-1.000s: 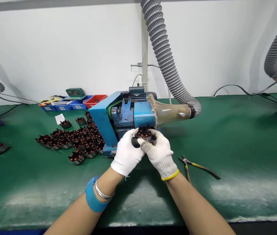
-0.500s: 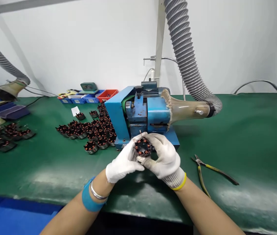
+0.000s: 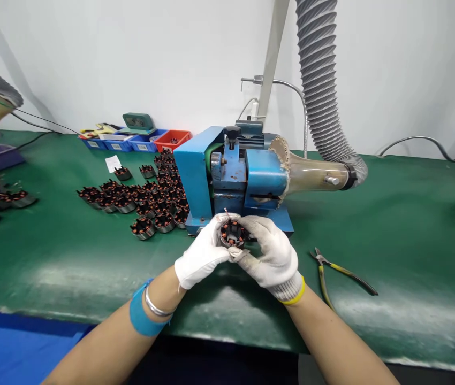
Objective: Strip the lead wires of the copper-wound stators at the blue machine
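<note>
Between my two gloved hands is a motor stator (image 3: 232, 233), a black ring with copper windings around an open centre. A thin wire end sticks up from its far side. My left hand (image 3: 203, 255), in a white glove, grips the stator's left side, thumb at the near edge. My right hand (image 3: 272, 251), in a greyish knit glove with a yellow cuff, closes on its right side. Both hold it just in front of a blue belt-driven machine (image 3: 229, 182). Parts of the stator's rim are hidden by my fingers.
Several more stators (image 3: 143, 227) stand grouped left of the machine, near a paper slip (image 3: 113, 163). Behind them are blue bins (image 3: 143, 143) and a red bin (image 3: 171, 141). Diagonal cutters (image 3: 326, 267) lie to the right. A grey hose (image 3: 321, 80) joins the machine's clear nozzle (image 3: 316, 176).
The stator has tipped in my hands, its face now less turned toward me and more of its outer side showing. My view has shifted slightly. Both hands keep their hold.
</note>
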The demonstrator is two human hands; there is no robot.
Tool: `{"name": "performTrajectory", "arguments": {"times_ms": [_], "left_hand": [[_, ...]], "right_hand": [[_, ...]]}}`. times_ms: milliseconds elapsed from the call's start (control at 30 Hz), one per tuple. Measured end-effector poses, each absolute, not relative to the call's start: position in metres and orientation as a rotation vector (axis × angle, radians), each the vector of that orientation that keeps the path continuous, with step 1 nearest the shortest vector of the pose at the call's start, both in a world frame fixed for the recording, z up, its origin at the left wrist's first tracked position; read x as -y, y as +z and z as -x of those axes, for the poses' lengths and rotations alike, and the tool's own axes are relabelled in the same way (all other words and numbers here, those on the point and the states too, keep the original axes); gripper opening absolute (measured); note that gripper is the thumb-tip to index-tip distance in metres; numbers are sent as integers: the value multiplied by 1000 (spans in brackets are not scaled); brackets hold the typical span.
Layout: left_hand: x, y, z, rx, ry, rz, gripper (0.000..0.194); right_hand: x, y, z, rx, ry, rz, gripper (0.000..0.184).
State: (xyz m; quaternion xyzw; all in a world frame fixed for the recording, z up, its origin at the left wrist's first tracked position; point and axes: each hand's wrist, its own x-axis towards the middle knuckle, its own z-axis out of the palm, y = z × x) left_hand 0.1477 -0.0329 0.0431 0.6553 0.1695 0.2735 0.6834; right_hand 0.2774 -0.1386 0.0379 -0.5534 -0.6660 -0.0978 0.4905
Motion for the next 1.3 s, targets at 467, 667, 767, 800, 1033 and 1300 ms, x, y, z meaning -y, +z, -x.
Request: {"name": "performTrajectory", "arguments": {"times_ms": [467, 667, 767, 800, 1033, 1300], "left_hand": [[26, 45, -143, -438, 735, -1665, 50], [29, 34, -145, -455, 910, -1939, 48], [31, 34, -140, -436, 841, -2153, 58], [32, 36, -138, -408, 762, -2200, 60], [33, 40, -138, -283, 593, -1941, 50], [38, 34, -143, -329, 689, -2036, 50]], "right_hand": [[140, 43, -284, 1710, -280, 1387, 24], [143, 40, -277, 1668, -441, 1506, 18], [144, 39, -274, 1509, -307, 1549, 16], [143, 38, -274, 1396, -208, 1579, 15], [123, 32, -289, 513, 537, 1379, 24], [126, 34, -270, 749, 645, 1325, 22]]}}
